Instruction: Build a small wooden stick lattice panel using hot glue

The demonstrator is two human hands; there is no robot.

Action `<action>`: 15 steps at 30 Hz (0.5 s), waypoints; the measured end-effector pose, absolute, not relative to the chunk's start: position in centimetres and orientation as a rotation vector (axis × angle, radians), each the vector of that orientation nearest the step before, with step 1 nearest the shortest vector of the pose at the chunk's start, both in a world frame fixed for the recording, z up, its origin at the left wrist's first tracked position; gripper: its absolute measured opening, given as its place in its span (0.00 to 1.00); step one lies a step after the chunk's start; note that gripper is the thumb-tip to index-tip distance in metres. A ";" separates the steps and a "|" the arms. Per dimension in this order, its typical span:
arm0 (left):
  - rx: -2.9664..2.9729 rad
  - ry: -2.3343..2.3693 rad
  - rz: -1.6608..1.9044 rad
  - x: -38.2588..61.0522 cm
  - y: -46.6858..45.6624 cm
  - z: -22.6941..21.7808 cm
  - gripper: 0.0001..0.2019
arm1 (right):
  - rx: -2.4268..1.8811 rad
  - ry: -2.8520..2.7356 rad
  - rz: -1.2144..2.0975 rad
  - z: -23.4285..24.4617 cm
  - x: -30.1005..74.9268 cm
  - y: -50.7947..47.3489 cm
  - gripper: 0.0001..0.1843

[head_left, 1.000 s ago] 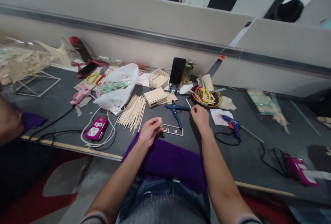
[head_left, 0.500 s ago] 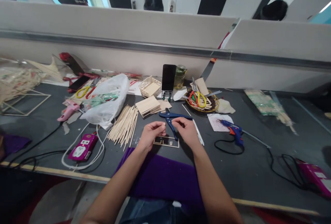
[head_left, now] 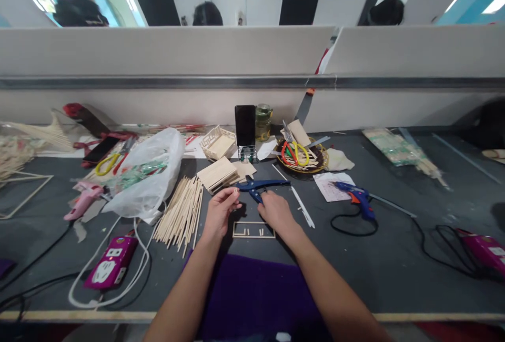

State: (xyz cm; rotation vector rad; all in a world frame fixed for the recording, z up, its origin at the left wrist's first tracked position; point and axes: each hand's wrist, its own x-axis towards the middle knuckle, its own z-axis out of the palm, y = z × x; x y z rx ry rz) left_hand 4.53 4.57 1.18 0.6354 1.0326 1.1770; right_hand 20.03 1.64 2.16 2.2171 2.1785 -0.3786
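My left hand (head_left: 221,211) is closed in a pinch, with a tiny pale stick piece (head_left: 236,189) at its fingertips. Beside it, my right hand (head_left: 278,214) is closed over the lower handle of a blue hand cutter (head_left: 265,184), which lies on the table; the fingers partly hide that handle. Just below both hands is a thin rectangular stick frame (head_left: 253,237), with several short stick pieces inside it. To the left of my left hand lies a heap of loose wooden sticks (head_left: 182,215).
Behind the hands stand a wooden block (head_left: 216,173), a phone on a stand (head_left: 245,126) and a jar (head_left: 263,123). A basket with scissors (head_left: 302,155) and a blue glue gun (head_left: 359,200) are to the right. A plastic bag (head_left: 148,189) and pink glue gun (head_left: 82,201) are left.
My right hand has come down onto the cutter's lower handle; before, it was pinched above the cutter near my left hand. The left hand keeps its pinch. The camera view has shifted.
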 end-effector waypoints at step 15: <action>0.764 1.049 1.196 4.3 3.6 1.3 0.19 | 2.161 2.226 -0.149 2.0 22.1 4.4 0.11</action>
